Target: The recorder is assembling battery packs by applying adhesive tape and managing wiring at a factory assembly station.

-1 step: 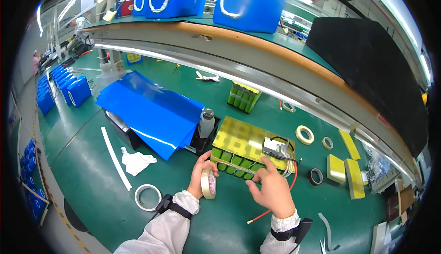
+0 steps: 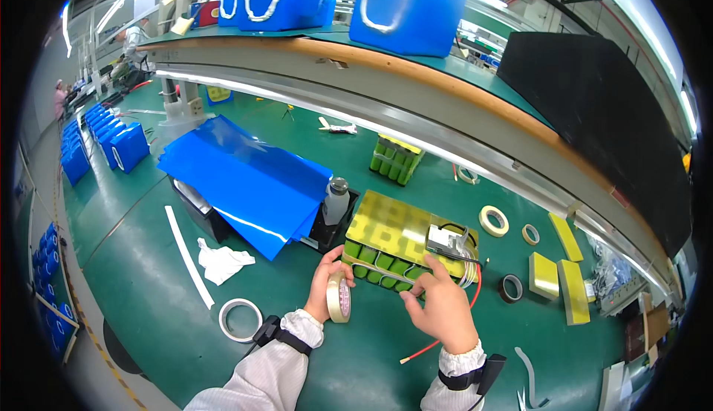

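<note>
My left hand is closed round a roll of pale tape, its fingertips at the left front corner of a battery pack. That pack has rows of green cells under a yellow top sheet. Near its right end a small circuit board lies on top, with white wires and a red wire running off. My right hand is at the pack's front edge, index finger stretched toward the board and thumb apart. Whether the fingertips press on the pack I cannot tell.
Blue sheets lie over a black box at left, beside a bottle. Around are tape rolls, yellow blocks, a white cloth and another cell pack. A shelf with blue packs crosses above.
The view has shifted very slightly. Both hands, the tape roll and the battery pack keep their places relative to one another.
</note>
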A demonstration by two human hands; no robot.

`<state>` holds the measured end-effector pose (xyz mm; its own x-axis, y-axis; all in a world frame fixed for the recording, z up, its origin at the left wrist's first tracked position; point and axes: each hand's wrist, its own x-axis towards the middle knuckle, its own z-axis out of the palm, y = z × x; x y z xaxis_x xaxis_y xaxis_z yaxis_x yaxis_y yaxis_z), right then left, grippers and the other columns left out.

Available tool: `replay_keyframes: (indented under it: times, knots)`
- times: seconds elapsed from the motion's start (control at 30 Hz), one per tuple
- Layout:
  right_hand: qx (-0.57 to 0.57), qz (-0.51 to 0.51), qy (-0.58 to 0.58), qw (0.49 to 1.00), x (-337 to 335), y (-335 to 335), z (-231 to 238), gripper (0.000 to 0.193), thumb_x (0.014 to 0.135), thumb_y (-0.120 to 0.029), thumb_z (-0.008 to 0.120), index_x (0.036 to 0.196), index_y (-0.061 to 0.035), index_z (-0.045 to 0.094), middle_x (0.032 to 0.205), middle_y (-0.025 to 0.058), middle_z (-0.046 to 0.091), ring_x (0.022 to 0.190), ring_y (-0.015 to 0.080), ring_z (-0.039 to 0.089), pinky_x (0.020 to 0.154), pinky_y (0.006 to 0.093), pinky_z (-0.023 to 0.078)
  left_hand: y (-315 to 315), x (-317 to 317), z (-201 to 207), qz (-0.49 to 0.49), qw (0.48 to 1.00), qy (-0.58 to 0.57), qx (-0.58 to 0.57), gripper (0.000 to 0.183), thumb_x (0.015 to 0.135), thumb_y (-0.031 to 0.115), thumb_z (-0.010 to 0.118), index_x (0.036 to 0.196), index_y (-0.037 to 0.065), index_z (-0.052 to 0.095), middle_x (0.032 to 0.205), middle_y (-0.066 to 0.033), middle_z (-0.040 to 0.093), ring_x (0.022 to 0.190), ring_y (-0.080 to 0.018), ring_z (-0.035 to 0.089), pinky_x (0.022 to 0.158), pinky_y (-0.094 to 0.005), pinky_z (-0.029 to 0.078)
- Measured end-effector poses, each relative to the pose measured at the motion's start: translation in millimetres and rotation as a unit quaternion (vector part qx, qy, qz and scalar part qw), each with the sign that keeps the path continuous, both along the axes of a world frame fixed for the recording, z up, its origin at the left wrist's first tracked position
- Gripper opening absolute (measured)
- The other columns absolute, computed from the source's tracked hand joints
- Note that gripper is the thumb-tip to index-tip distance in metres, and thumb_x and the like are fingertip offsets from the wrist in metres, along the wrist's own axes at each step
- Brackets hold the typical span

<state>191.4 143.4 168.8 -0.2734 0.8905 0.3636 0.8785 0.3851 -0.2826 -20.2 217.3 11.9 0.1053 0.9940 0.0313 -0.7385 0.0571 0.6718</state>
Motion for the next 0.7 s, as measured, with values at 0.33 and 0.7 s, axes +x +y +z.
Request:
replay_keyframes:
  times: [0.33, 0.7]
  knots:
    - [0.002, -0.015, -0.015, 1.0, -1.4, 5.3, -4.7, 0.024, 0.075, -0.02, 0.079, 0.073, -0.0049, 0.061, 0.136, 0.0275, 0.054, 0.07, 0.0345, 0.069, 0.063, 0.0403, 0.056, -2.0, 1.9, 4.7, 0.002, 1.0, 0.007, -0.001, 0.062, 0.09, 0.023, 0.051, 0.144, -0.001, 0.033, 0.079, -0.0098, 0.06, 0.068, -0.0186, 0.058, 0.066, -0.0309, 0.05]
    - [0.041, 0.0, -0.005, 0.999, 0.0, 8.0, -6.9, 0.023, 0.076, -0.021, 0.077, 0.073, -0.0056, 0.06, 0.133, 0.0286, 0.055, 0.067, 0.0338, 0.069, 0.06, 0.0406, 0.056, 2.1, 1.7, 5.4, 0.007, 1.0, 0.014, 0.008, 0.059, 0.09, 0.022, 0.05, 0.143, -0.001, 0.035, 0.078, -0.0097, 0.06, 0.066, -0.0182, 0.058, 0.065, -0.031, 0.05]
